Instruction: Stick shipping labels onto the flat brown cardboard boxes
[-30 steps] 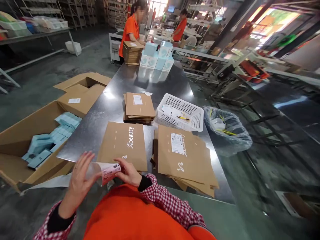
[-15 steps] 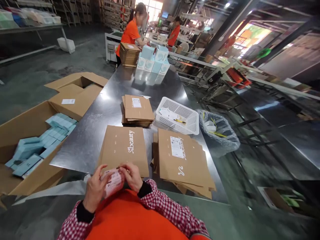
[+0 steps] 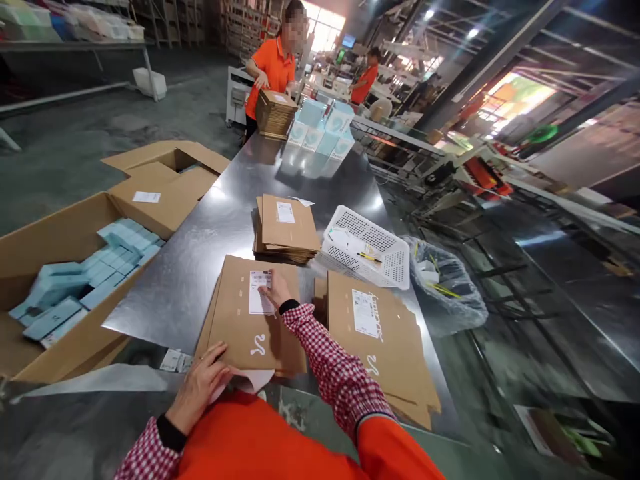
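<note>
A white printed label (image 3: 259, 308) lies on the top flat cardboard mailer (image 3: 230, 333) of the stack in front of me. My right hand (image 3: 278, 289) is over the label's upper right part, thumb and forefinger apart, fingertips touching it. At the stack's lower left corner, my left hand (image 3: 204, 379) has its fingers curled by the cardboard edge. White backing paper (image 3: 255, 379) sticks out from that hand along the near edge; the grip on it is partly hidden. To the right lies another mailer stack (image 3: 395, 347), its top one labelled.
Further back are a smaller mailer stack (image 3: 287, 230) and a white perforated basket (image 3: 395, 257) with papers and a pen. Light blue boxes (image 3: 320, 130) stand at the table's far end near a co-worker (image 3: 273, 67). An open carton (image 3: 65, 220) is left; a lined bin (image 3: 445, 293) is right.
The label, held between both hands before, now lies on the top mailer. My right hand moved forward onto it; my left hand moved slightly down and right. The view has shifted slightly.
</note>
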The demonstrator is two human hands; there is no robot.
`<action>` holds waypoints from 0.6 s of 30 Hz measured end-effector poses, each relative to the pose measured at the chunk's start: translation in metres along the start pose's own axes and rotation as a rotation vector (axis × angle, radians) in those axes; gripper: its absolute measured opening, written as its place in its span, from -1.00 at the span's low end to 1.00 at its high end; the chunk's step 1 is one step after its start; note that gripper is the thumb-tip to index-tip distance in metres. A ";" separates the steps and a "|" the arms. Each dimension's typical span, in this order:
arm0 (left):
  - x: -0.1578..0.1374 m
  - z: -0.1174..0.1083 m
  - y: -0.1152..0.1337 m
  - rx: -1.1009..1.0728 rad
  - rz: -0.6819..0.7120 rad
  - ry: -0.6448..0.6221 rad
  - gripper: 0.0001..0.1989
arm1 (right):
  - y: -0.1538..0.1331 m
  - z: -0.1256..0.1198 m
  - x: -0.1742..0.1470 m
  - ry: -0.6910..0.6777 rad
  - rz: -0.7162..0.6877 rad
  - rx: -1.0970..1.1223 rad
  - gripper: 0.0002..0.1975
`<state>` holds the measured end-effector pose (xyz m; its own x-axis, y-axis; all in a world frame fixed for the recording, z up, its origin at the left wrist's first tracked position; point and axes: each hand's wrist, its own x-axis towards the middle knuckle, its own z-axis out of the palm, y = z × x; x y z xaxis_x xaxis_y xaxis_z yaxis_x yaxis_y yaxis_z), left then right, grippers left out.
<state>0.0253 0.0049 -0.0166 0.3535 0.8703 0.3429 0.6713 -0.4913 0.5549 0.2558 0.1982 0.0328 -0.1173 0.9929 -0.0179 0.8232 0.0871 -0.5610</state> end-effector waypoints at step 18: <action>-0.006 -0.010 -0.004 -0.171 -0.354 -0.021 -0.54 | 0.044 -0.001 -0.052 0.240 0.471 0.014 -0.57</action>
<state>0.0144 0.0010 -0.0134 0.1339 0.9866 0.0927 0.6366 -0.1573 0.7550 0.2988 0.1503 0.0097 0.3953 0.9150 -0.0809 0.7486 -0.3719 -0.5489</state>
